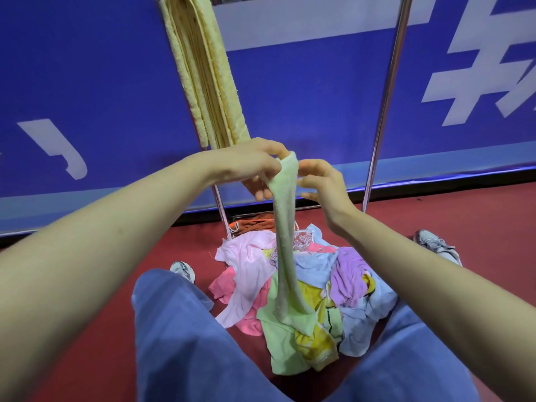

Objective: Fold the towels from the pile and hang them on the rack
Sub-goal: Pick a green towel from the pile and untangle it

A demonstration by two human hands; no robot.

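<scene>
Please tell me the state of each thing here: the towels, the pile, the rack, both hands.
green towel: unfolded, pinched at its top, hanging down to the pile.
left hand: pinches the green towel's top.
right hand: fingers spread beside the green towel, no grip.
yellow towel: folded, hanging on the rack.
pile: crumpled, on the floor.

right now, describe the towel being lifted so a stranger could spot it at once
Find the heap of coloured towels on the red floor below the blue wall. One pale green terry towel rises from it as a stretched, rope-like strip, its top pinched by the left hand. No other towel leaves the heap.
</scene>
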